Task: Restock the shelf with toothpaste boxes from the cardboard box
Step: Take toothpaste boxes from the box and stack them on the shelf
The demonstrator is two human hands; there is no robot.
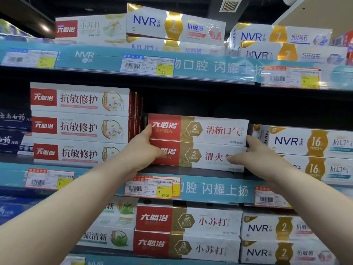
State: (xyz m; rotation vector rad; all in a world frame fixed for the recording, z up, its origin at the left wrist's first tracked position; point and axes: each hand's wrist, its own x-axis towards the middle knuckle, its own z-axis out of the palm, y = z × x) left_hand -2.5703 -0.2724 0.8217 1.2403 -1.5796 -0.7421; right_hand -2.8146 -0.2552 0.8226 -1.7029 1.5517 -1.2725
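Currently | toothpaste boxes (198, 142), stacked two high, are sitting on the middle shelf (103, 175) | left hand (145, 150) and right hand (256, 152) are clamping their grip on the stack's ends | best: pushing both ends evenly, fronts flush.

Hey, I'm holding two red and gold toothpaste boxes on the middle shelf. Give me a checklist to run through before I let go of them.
1. Left hand grips the left end of the stack: ok.
2. Right hand holds its right end: ok.
3. Top box lined up over bottom box: ok.
4. Printed fronts face outward: ok.
5. Bottom box flat on the shelf: cannot tell.
6. Cardboard box within reach for more: cannot tell, it is not in view.
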